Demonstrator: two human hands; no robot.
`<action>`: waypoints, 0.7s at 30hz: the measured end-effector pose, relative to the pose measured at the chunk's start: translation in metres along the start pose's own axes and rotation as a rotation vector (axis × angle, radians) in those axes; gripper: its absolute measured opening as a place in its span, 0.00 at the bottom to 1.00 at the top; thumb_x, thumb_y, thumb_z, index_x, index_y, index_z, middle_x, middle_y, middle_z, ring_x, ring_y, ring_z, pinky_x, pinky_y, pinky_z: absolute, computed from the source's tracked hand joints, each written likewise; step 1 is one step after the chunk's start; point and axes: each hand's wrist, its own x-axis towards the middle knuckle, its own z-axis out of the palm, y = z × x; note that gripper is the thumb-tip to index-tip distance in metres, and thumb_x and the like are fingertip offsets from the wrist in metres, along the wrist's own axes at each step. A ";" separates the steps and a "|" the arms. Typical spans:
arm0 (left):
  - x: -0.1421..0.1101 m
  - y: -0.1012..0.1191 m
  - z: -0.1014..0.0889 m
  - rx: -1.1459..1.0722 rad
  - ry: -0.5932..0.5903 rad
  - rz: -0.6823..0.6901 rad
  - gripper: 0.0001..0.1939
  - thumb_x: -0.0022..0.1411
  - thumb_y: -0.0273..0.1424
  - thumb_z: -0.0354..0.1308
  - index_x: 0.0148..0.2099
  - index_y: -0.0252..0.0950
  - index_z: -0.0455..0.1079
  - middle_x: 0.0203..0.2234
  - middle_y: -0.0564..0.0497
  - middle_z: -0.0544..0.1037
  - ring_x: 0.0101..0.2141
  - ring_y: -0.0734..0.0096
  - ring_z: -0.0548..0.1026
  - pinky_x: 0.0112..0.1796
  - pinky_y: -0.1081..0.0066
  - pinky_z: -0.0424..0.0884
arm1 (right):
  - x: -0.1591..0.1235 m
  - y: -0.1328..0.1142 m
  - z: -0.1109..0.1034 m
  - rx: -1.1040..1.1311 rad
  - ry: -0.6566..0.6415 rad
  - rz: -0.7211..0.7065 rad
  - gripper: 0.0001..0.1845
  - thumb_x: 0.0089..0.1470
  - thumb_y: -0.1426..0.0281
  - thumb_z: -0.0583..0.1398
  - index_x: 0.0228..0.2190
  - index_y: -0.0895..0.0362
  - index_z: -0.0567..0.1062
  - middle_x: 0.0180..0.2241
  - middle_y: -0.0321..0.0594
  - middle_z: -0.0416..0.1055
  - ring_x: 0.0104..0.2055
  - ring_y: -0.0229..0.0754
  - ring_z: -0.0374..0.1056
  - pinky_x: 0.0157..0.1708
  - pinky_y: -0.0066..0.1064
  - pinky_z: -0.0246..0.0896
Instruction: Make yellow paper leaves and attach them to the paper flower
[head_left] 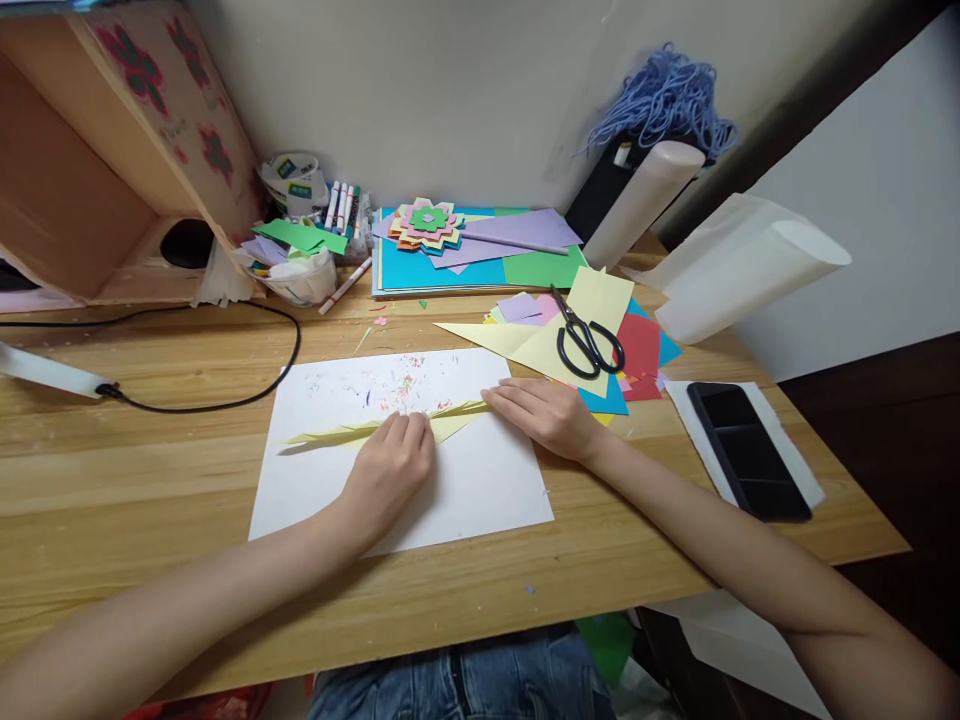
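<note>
A long, narrow folded strip of pale yellow paper (337,432) lies across a white sheet (480,480) on the wooden desk (150,480). My left hand (394,465) rests on the middle of the strip with its fingers curled down, pressing the fold. To its right, my right hand (544,412) lies flat with fingers stretched toward the strip's right end, touching it.
Black scissors (586,342) sit on loose yellow, red and blue paper pieces (637,345). Behind them lies a stack of coloured paper with a layered paper flower (427,225). A black phone (746,450) is at the right, markers (341,210) and a cable (225,400) at the left.
</note>
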 end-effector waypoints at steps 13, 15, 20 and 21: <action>0.000 0.003 0.000 0.038 -0.049 0.030 0.14 0.57 0.13 0.44 0.31 0.29 0.69 0.22 0.48 0.70 0.23 0.69 0.67 0.25 0.70 0.62 | 0.004 -0.005 -0.001 0.065 -0.092 0.142 0.14 0.59 0.78 0.49 0.35 0.59 0.74 0.35 0.45 0.75 0.40 0.45 0.69 0.33 0.35 0.65; -0.001 0.003 0.000 0.044 -0.071 0.031 0.14 0.57 0.14 0.44 0.31 0.30 0.69 0.22 0.48 0.70 0.23 0.70 0.67 0.25 0.71 0.62 | 0.006 -0.007 -0.003 0.073 -0.127 0.160 0.15 0.59 0.78 0.48 0.34 0.60 0.74 0.34 0.46 0.74 0.39 0.45 0.68 0.33 0.35 0.63; 0.000 0.003 0.000 0.030 -0.065 0.036 0.15 0.56 0.13 0.44 0.29 0.30 0.68 0.21 0.48 0.70 0.22 0.69 0.67 0.24 0.70 0.60 | 0.001 -0.009 -0.005 0.074 -0.165 0.138 0.16 0.59 0.79 0.47 0.38 0.62 0.73 0.34 0.48 0.74 0.37 0.44 0.68 0.31 0.34 0.63; 0.000 0.003 0.000 0.028 -0.061 0.037 0.15 0.56 0.12 0.43 0.28 0.30 0.68 0.21 0.48 0.70 0.22 0.69 0.67 0.24 0.70 0.60 | -0.002 -0.009 -0.004 0.080 -0.163 0.140 0.16 0.59 0.79 0.47 0.40 0.63 0.73 0.35 0.49 0.74 0.38 0.45 0.68 0.31 0.34 0.63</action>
